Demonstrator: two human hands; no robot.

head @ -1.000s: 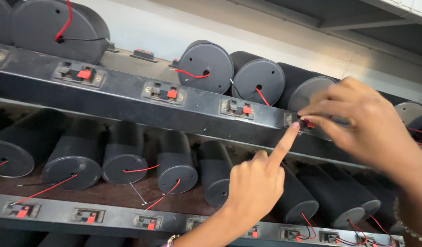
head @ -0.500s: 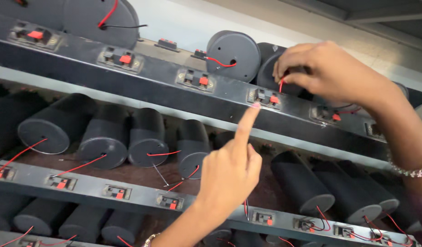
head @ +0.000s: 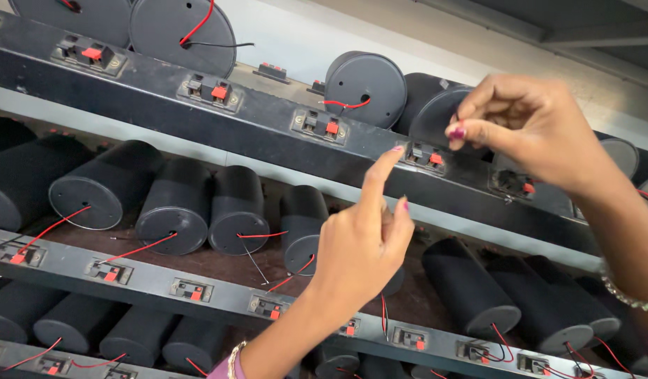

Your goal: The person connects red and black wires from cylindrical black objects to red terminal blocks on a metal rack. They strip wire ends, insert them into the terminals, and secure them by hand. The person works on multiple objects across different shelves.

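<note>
So the thing getting the attention here is the small spring-clip terminal (head: pixel 423 155) with the red and black levers, set into the front of the upper black rail (head: pixel 162 116), roughly in the middle of the shelf run and just in front of a dark cylindrical speaker can (head: pixel 436 112) lying on its side. The left hand (head: pixel 362 245) has its index finger stuck out, tip right at the left edge of that terminal, the other fingers curled in, so that grip is basically closed around nothing. The right hand (head: pixel 531 126) hovers just above and to the right, thumb and fingertips pressed together in a pinch; I'd guess there's a thin wire end in there, but it's too small to tell. Looks to me like the wiring-in step: lever pressed, lead about to go in the slot. Next move probably needs the finger square on the lever and held down while the pinch lines up with the tiny opening, pretty fiddly. Around it, more identical terminals along the rail, another speaker can (head: pixel 366 88) with a red lead, and a lower shelf (head: pixel 218 295) of cans (head: pixel 169 210) already trailing red wires to their clips.
</note>
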